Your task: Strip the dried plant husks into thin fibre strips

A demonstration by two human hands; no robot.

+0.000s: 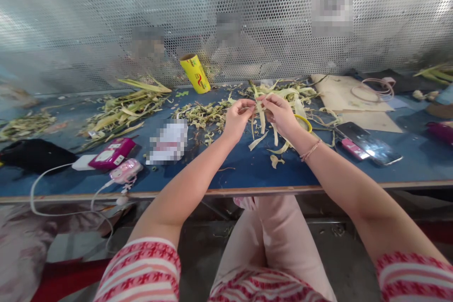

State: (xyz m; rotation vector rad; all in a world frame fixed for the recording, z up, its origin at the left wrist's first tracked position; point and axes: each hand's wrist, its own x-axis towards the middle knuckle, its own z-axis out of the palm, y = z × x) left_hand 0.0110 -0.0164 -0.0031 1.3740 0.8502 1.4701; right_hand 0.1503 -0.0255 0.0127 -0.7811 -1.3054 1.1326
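Over the blue table my left hand point(239, 117) and my right hand point(280, 112) meet, thumbs and fingertips pinched together. Between them they grip a pale green leaf strip point(262, 121), which hangs down and looks like husk. The fingertips partly cover where it is held. Behind and below the hands lies a loose pile of similar strips point(300, 94). Left of my left hand is a heap of small shredded plant bits point(202, 115). A yellow loop point(303, 123) shows beside my right wrist, partly hidden by it.
A yellow cardboard tube point(196, 74) stands tilted near the perforated metal panel point(269, 23). More stalks point(130, 108) lie left. Nearer me are a purple box point(112, 153), a pink cabled device point(126, 171) and a black pouch point(37, 155). A phone point(370, 143) and brown paper point(350, 95) lie right.
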